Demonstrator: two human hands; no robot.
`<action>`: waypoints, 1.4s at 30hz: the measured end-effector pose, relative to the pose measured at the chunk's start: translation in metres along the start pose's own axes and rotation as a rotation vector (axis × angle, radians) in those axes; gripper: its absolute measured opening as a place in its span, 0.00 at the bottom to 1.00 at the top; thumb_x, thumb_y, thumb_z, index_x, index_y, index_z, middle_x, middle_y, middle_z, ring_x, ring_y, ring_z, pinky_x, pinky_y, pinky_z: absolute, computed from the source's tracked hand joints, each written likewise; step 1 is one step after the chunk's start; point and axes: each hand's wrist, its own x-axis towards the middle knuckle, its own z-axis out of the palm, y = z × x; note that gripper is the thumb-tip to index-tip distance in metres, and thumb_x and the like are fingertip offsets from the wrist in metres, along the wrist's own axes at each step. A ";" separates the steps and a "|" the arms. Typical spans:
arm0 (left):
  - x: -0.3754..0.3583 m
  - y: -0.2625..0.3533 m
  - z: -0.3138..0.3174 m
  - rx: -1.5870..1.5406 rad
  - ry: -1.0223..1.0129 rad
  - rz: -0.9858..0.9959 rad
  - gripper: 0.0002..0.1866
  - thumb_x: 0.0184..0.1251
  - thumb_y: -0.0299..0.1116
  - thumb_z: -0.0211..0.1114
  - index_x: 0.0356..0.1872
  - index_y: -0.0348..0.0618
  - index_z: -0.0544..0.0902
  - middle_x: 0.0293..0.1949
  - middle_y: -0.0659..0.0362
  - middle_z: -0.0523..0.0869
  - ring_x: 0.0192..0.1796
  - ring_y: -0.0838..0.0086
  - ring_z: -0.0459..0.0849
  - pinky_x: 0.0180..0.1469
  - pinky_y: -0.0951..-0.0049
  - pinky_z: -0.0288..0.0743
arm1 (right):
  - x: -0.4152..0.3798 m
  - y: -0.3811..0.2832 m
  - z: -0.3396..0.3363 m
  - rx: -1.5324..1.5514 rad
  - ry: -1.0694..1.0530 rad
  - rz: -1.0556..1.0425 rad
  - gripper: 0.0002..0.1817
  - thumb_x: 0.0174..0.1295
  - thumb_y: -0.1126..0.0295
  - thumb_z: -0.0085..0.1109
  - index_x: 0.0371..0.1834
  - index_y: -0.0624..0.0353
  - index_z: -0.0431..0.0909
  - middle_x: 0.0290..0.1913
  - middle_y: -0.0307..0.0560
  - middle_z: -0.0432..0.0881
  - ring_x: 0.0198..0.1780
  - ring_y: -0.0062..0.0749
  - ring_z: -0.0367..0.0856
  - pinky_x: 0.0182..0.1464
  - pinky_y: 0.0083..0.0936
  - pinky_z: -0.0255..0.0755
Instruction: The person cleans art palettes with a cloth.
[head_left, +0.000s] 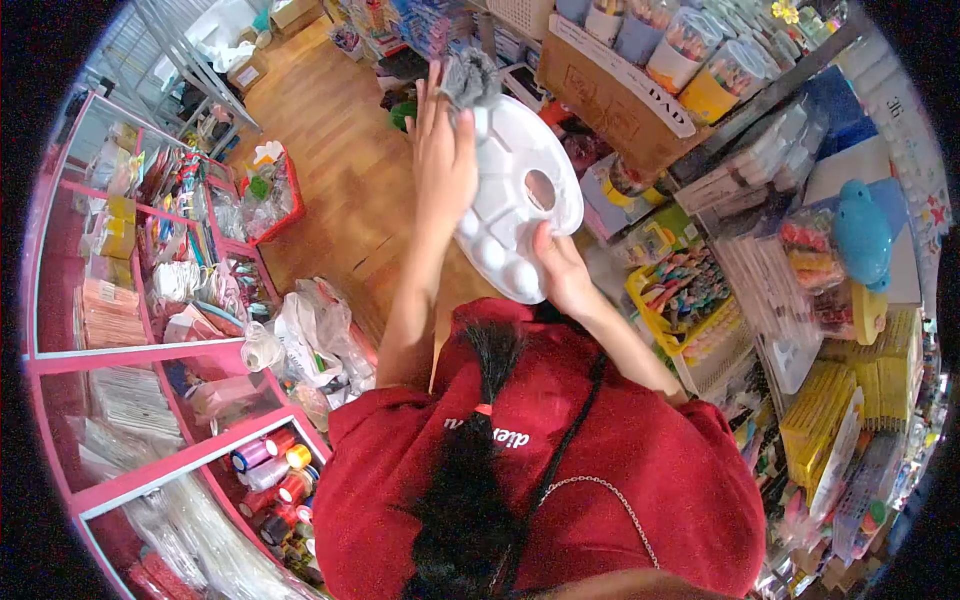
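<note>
A white plastic paint palette point(505, 165) with round wells and a thumb hole is held up in front of the red shirt. My right hand point(568, 272) grips its lower right edge, thumb on the face and the other fingers mostly hidden. Along the palette's left side is my left hand point(447, 150), its fingers stretched upward and the thumb near the rim. A crumpled grey cloth point(471, 80) lies at the palette's top edge, beside the left fingertips; whether the hand holds it is not clear.
Pink compartment shelves point(120, 355) with packets and thread spools stand on the left. A red basket point(292, 205) and plastic bags point(315, 335) are on the wooden floor point(330, 130). To the right are a cardboard box point(610, 95), a yellow basket point(690, 325) and stacked goods.
</note>
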 end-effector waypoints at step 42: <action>-0.177 0.130 0.062 -0.015 -0.152 0.174 0.23 0.65 0.37 0.48 0.61 0.44 0.68 0.66 0.52 0.61 0.68 0.55 0.56 0.68 0.59 0.47 | -0.143 -0.053 -0.082 -0.105 0.175 -0.110 0.22 0.69 0.60 0.40 0.55 0.68 0.66 0.51 0.47 0.74 0.51 0.27 0.69 0.55 0.23 0.62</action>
